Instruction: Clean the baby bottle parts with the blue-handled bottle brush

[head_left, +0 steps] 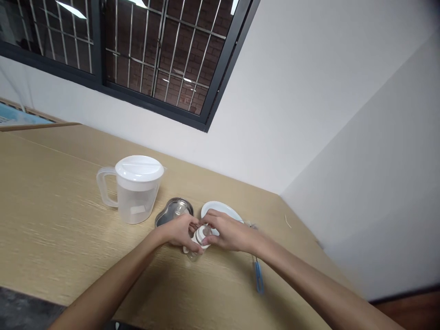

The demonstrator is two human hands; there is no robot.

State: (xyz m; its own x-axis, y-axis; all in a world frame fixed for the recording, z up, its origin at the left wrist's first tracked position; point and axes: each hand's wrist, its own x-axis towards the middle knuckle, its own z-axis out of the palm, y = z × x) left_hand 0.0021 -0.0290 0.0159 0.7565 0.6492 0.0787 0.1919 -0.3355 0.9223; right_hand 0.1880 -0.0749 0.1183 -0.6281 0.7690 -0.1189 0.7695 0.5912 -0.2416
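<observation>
Between my two hands is a small clear baby bottle (pixel 194 255) with a white collar and a see-through teat, tilted a little above the table. My left hand (pixel 182 231) is wrapped round the bottle's body, thumb in front. With curled fingers my right hand (pixel 220 229) grips the white collar near the teat. Just behind my left hand lies a kidney-shaped steel tray (pixel 165 215) holding a clear piece (pixel 180 209). A white plate (pixel 215 206) sits behind my right hand, partly covered by it.
A clear plastic pitcher (pixel 137 199) with a white lid stands back left on the wooden table (pixel 62 197). Right of my hands lies a brush with a blue handle (pixel 259 277), partly hidden by my right arm. A thin pale strip (pixel 288 222) lies farther right. Walls and a barred window (pixel 154 50) bound the back.
</observation>
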